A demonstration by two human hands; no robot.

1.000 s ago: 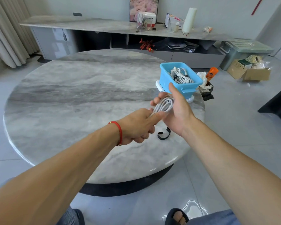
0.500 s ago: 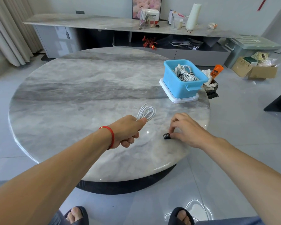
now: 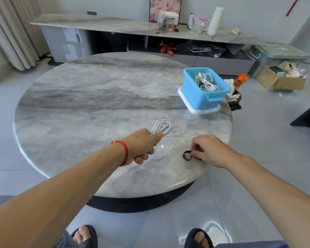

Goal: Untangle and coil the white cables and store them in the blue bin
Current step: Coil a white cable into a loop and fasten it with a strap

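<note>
Since the frame half a second earlier, the right hand (image 3: 214, 151) has drawn the small black fastening strap (image 3: 187, 155) out from under its fingers, so that the strap's loop now shows on the round grey marble table (image 3: 79, 108); the left hand (image 3: 141, 145) has held its place. The left hand is closed around one end of the coiled white cable (image 3: 162, 126), whose free loops fan out above the fist, clear of the tabletop. The right hand pinches the strap between thumb and fingertips at the table's near right edge. By appearance the cable is light, limp and springy, so its loops will likely spread if the grip slackens; hold it at the bunched waist where the turns cross, and bind it there. The strap looks thin, flat and flexible, best taken by its free end. The blue plastic bin (image 3: 197, 97) stands on a white lid (image 3: 200, 110) at the table's far right edge, well apart from both hands, and already contains bundled white cables (image 3: 206, 83). Nothing lies on the table between hands and bin. On the floor beyond stand an orange bottle (image 3: 240, 80), a cardboard box (image 3: 284, 83) and a green storage crate (image 3: 276, 54).
</note>
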